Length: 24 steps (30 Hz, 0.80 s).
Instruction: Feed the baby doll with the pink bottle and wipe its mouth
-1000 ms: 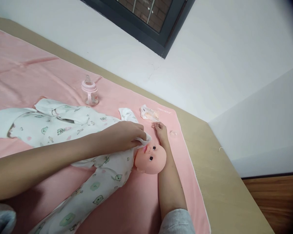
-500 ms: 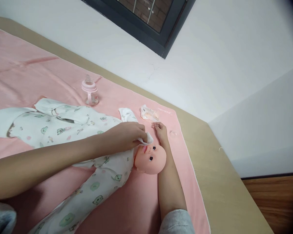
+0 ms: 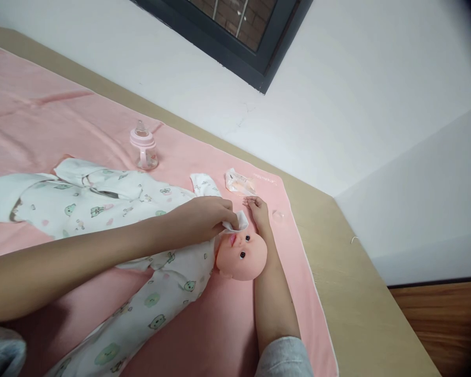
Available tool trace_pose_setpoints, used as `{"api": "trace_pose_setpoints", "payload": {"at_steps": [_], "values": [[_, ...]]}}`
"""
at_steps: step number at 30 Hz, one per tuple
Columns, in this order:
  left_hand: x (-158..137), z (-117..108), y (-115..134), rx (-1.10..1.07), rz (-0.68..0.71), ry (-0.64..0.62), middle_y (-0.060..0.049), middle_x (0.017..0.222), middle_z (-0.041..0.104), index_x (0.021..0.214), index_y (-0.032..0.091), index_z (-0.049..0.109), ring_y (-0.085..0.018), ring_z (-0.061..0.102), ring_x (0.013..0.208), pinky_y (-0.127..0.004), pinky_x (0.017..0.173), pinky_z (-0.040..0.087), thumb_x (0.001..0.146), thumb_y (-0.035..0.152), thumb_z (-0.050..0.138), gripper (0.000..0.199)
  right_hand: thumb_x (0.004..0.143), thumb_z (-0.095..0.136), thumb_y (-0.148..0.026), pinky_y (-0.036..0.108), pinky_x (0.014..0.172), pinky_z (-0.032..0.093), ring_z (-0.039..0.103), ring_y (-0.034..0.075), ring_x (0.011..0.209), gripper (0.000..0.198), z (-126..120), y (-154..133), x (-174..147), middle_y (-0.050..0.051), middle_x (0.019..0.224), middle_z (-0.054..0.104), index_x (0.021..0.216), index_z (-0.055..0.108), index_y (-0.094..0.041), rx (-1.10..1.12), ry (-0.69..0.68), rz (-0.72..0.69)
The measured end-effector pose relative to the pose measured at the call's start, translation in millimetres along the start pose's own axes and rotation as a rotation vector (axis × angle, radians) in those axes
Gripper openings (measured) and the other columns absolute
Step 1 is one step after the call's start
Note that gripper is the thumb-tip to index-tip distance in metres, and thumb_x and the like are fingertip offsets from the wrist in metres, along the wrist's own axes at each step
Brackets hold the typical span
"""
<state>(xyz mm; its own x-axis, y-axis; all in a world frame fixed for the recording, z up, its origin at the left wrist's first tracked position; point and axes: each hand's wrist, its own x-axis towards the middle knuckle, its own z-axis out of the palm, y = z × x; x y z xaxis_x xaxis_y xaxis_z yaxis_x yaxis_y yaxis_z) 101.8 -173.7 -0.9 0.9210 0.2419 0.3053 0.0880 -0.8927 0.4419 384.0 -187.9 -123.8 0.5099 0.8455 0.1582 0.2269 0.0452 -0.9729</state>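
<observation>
A baby doll [image 3: 244, 257] in a white patterned outfit [image 3: 120, 193] lies face up, its bald head toward the right. Pinched in the fingers of my left hand [image 3: 215, 215] is a white wipe [image 3: 240, 222], held against the doll's cheek beside its mouth. My left forearm crosses over the doll's body. Beyond the head, my right hand [image 3: 259, 211] rests on the pink blanket [image 3: 215, 335] with its fingers loosely extended, and nothing shows in them. My right forearm lies along the top of the doll's head.
A baby bottle [image 3: 144, 152] with a pink collar and handle stands behind the doll. Near my right fingertips lies a crinkled plastic packet [image 3: 239, 182], and a small clear cap [image 3: 278, 214] is to its right. The wooden surface [image 3: 349, 293] meets a white wall.
The wipe's free edge has shifted slightly to the right and up on the doll's cheek, uncovering more of its mouth. My right hand has stayed in place.
</observation>
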Motion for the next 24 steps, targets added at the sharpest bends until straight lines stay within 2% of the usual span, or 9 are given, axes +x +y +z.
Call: {"api": "trace_pose_setpoints", "payload": {"at_steps": [7, 17, 24], "values": [[-2.1, -12.2, 13.8, -0.101, -0.010, -0.077, -0.001, 0.089, 0.063, 0.094, 0.025, 0.074, -0.016, 0.060, 0.080, -0.026, 0.069, 0.038, 0.081, 0.004, 0.045, 0.038, 0.076, 0.059, -0.027, 0.034, 0.092, 0.053, 0.068, 0.015, 0.083, 0.015, 0.8, 3.0, 0.8, 0.004, 0.089, 0.073, 0.086, 0.066, -0.019, 0.028, 0.006, 0.013], [-3.8, -3.9, 12.0, -0.115, 0.011, -0.088, -0.001, 0.084, 0.059, 0.089, 0.024, 0.072, -0.015, 0.057, 0.074, -0.026, 0.065, 0.035, 0.079, 0.002, 0.043, 0.038, 0.077, 0.057, -0.024, 0.034, 0.093, 0.053, 0.068, 0.015, 0.085, 0.015, 1.7, -1.8, -2.1, 0.004, 0.089, 0.073, 0.087, 0.067, -0.018, 0.012, 0.009, 0.029], [-1.5, -3.9, 10.7, -0.116, 0.004, -0.081, -0.001, 0.081, 0.056, 0.090, 0.023, 0.072, -0.015, 0.055, 0.073, -0.027, 0.064, 0.035, 0.080, 0.004, 0.045, 0.035, 0.077, 0.059, -0.028, 0.035, 0.092, 0.053, 0.068, 0.015, 0.083, 0.016, 1.8, 2.2, 0.4, 0.004, 0.089, 0.073, 0.087, 0.067, -0.018, 0.032, 0.013, 0.017]]}}
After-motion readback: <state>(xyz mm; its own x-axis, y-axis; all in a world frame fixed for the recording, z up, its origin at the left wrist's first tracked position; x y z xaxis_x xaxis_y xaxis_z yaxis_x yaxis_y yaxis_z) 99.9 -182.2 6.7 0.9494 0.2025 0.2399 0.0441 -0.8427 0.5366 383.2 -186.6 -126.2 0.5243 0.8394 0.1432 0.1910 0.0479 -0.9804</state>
